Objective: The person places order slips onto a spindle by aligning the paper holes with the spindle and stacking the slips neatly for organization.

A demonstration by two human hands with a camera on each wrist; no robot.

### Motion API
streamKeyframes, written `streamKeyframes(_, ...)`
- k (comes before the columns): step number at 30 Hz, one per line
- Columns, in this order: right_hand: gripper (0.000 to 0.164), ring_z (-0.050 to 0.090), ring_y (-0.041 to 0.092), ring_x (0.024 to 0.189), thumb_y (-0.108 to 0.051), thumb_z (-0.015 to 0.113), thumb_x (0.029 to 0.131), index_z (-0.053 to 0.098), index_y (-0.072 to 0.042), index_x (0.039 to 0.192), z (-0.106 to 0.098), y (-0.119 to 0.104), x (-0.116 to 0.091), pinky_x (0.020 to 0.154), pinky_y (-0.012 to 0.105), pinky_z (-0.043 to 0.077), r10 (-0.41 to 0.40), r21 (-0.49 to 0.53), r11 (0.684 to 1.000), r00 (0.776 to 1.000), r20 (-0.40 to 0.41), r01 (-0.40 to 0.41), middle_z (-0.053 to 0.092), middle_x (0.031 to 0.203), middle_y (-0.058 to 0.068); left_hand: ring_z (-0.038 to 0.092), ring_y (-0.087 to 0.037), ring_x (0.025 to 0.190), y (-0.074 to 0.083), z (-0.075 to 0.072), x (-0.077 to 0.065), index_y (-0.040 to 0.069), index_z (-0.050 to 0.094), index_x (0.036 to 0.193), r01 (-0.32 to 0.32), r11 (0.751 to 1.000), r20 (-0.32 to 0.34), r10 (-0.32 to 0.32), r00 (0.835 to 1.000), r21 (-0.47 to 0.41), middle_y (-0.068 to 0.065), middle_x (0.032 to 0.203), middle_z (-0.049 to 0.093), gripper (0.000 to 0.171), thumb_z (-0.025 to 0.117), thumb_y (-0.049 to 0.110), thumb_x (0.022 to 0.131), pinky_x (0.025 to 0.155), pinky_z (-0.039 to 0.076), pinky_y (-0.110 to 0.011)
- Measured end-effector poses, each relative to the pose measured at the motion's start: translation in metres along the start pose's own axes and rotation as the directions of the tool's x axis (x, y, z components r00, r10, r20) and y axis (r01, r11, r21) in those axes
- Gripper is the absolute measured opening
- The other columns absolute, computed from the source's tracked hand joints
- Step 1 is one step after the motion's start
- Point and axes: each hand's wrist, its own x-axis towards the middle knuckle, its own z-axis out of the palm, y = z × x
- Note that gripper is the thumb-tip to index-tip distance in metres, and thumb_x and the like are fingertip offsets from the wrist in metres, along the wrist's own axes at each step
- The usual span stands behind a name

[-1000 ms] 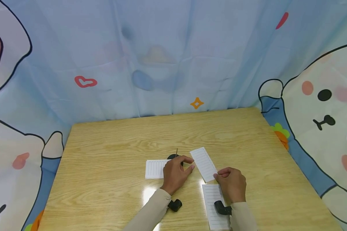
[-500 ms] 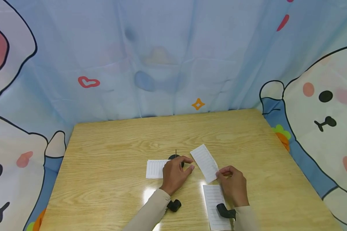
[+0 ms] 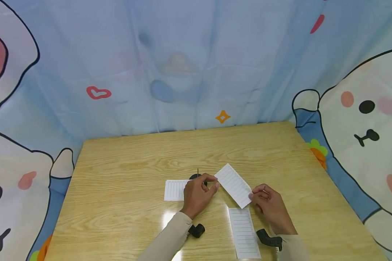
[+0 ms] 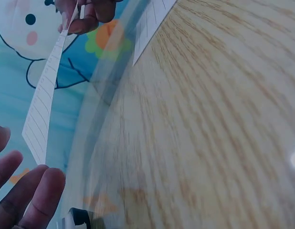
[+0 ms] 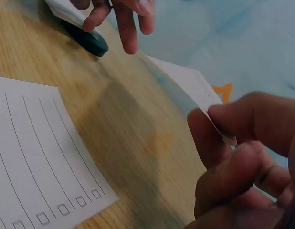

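Observation:
My right hand pinches a lined white paper slip by its near right corner, thumb and forefinger on it in the right wrist view. The slip is held tilted above the table. My left hand hovers by its far left end, fingers loosely bent with a gap between thumb and forefinger; in the right wrist view the hand is apart from the slip. Behind the left hand stands a dark round base with a thin upright spike, partly hidden. More lined paper lies beside the left hand, its right end covered.
Another lined paper with small boxes along one edge lies on the wooden table, left of my right wrist. Each wrist carries a black camera mount. A printed blue curtain hangs behind the table.
My right hand has moved to the right and turned, swinging the slip's near end rightward. The paper beneath the right wrist is now more uncovered. My left hand has hardly moved.

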Motion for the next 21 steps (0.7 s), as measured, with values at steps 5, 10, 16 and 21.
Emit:
streamKeyframes(5, 0.019, 0.052, 0.008, 0.066, -0.011, 0.072, 0.102, 0.059, -0.002, 0.112, -0.007, 0.001, -0.003, 0.055, 0.023, 0.044, -0.014, 0.017, 1.000, 0.999, 0.040, 0.013, 0.068, 0.086, -0.006, 0.061, -0.003, 0.059, 0.000, 0.002, 0.001, 0.023, 0.080, 0.111, 0.018, 1.000, -0.018, -0.018, 1.000, -0.019, 0.000, 0.095, 0.082, 0.017, 0.078, 0.033, 0.097, 0.056, 0.043, -0.020)
streamKeyframes(10, 0.018, 0.051, 0.006, 0.065, -0.008, 0.071, 0.102, 0.058, 0.000, 0.111, -0.013, 0.002, -0.006, 0.055, 0.023, 0.044, -0.039, 0.036, 0.999, 0.995, 0.088, 0.036, 0.067, 0.085, -0.007, 0.060, -0.002, 0.057, 0.000, 0.002, 0.000, 0.025, 0.079, 0.110, 0.039, 0.998, -0.001, -0.039, 0.999, -0.052, 0.000, 0.087, 0.079, 0.015, 0.078, 0.033, 0.098, 0.054, 0.044, -0.020)
streamKeyframes(16, 0.016, 0.049, 0.005, 0.062, -0.003, 0.067, 0.102, 0.056, 0.005, 0.111, -0.021, 0.006, -0.007, 0.047, 0.040, 0.027, -0.114, 0.064, 0.993, 0.976, 0.184, 0.104, 0.068, 0.084, -0.006, 0.063, -0.004, 0.065, 0.003, 0.000, 0.001, 0.024, 0.078, 0.109, 0.052, 0.990, 0.062, -0.044, 0.997, -0.131, 0.006, 0.098, 0.082, 0.011, 0.079, 0.028, 0.098, 0.060, 0.049, -0.021)
streamKeyframes(21, 0.014, 0.049, 0.004, 0.061, -0.002, 0.067, 0.102, 0.056, 0.003, 0.109, -0.022, 0.005, -0.007, 0.050, 0.046, 0.024, -0.139, 0.078, 0.989, 0.971, 0.195, 0.126, 0.069, 0.084, -0.007, 0.064, -0.004, 0.066, 0.008, -0.004, 0.001, 0.022, 0.080, 0.105, 0.068, 0.979, 0.099, -0.049, 0.994, -0.193, 0.001, 0.088, 0.080, 0.008, 0.079, 0.019, 0.097, 0.062, 0.052, -0.021)
